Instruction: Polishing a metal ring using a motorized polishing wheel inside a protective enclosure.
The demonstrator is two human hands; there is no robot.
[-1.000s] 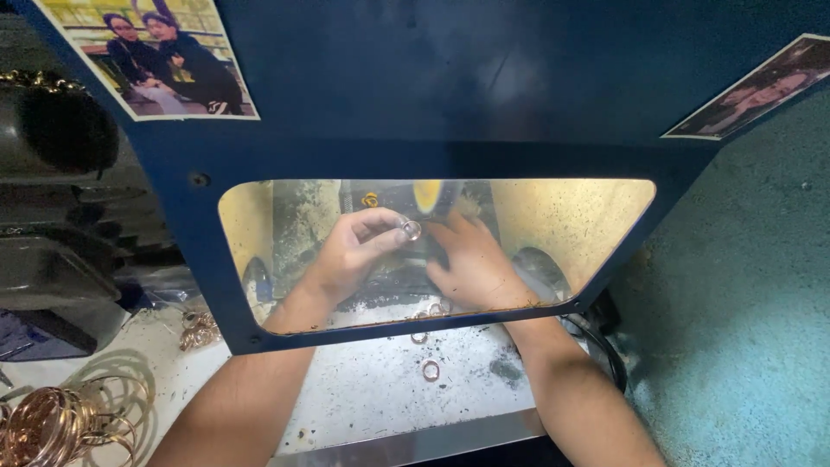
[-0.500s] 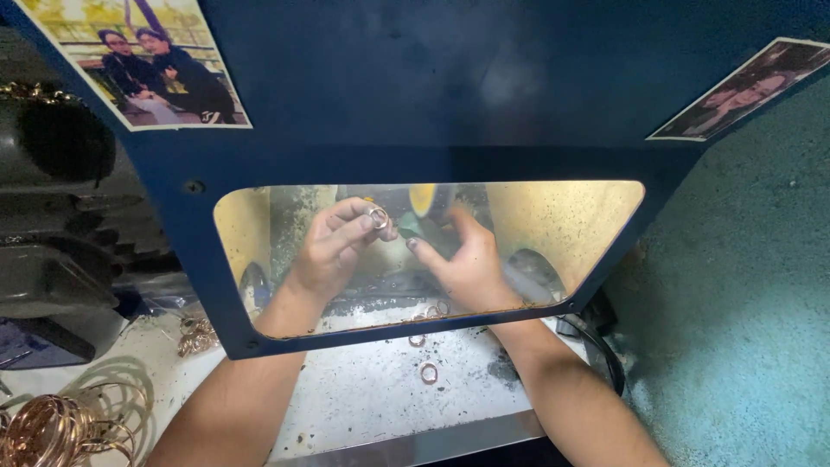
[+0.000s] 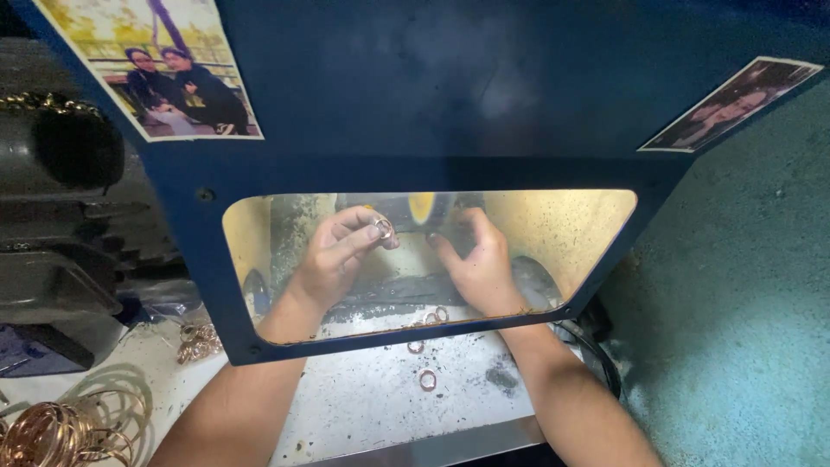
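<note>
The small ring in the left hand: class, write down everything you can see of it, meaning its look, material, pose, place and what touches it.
The small ring is a thin round band, metal by its look, pale gold to silver in the warm light. It is pinched between the fingertips of the left hand, raised behind the yellowish window of the blue shield. It faces the camera roughly open-side on, so its hole shows. The right hand is close beside it but apart. Any fine detail is too small to tell.
</note>
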